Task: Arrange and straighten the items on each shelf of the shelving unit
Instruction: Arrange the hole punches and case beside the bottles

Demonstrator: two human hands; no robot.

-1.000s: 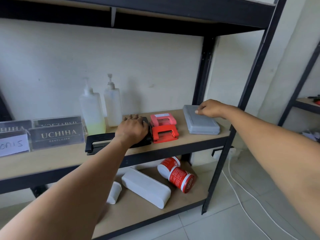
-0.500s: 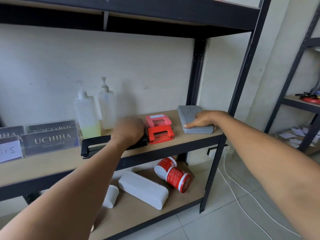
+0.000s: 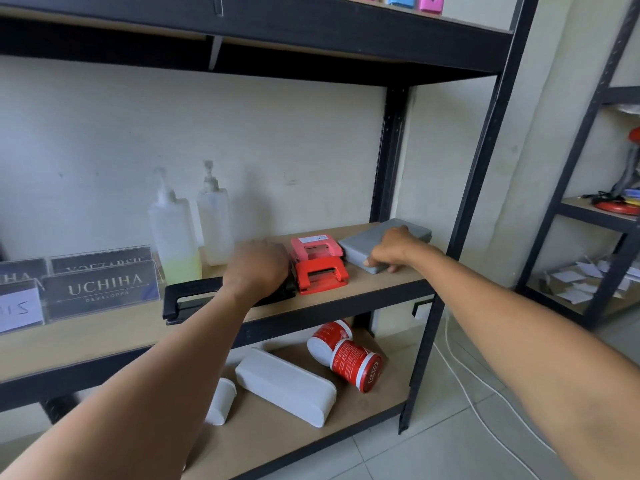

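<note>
- The left hand (image 3: 258,268) presses down over the black punch (image 3: 194,297) on the middle shelf (image 3: 104,337), fingers curled over it, apparently to square it.
- The right hand (image 3: 393,249) rests on the grey case (image 3: 360,249) near the shelf's right end, fingers together on its edge, likely to turn it.

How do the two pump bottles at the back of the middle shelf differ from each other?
The left pump bottle looks wider and stands nearer the front than the right pump bottle, which looks slimmer and sits closer to the wall. The left pump bottle holds a band of yellowish liquid at its bottom; the right pump bottle shows no coloured liquid. Both are translucent, upright and topped with pump heads.
</note>
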